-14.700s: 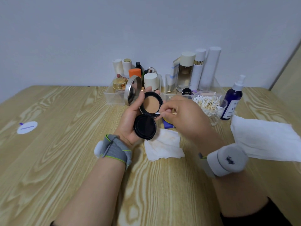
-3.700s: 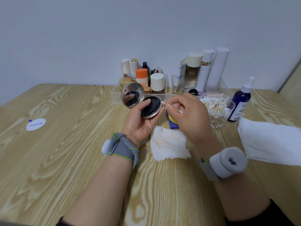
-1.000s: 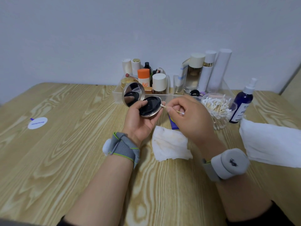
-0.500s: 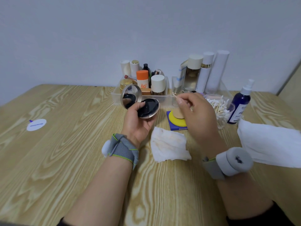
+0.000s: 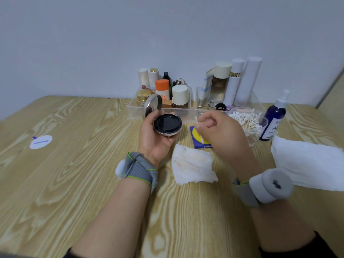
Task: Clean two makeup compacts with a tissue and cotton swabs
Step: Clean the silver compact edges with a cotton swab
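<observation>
Wood-grain table [image 5: 55,183], pale wall [image 5: 111,43], stained tissue [image 5: 192,163].

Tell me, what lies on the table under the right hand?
A blue square with a yellow circle lies under the right hand, which pinches a cotton swab. The hand covers its right part.

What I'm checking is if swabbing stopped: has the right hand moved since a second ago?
Yes. The right hand drew rightward toward the swab jar, off the compact.
</observation>
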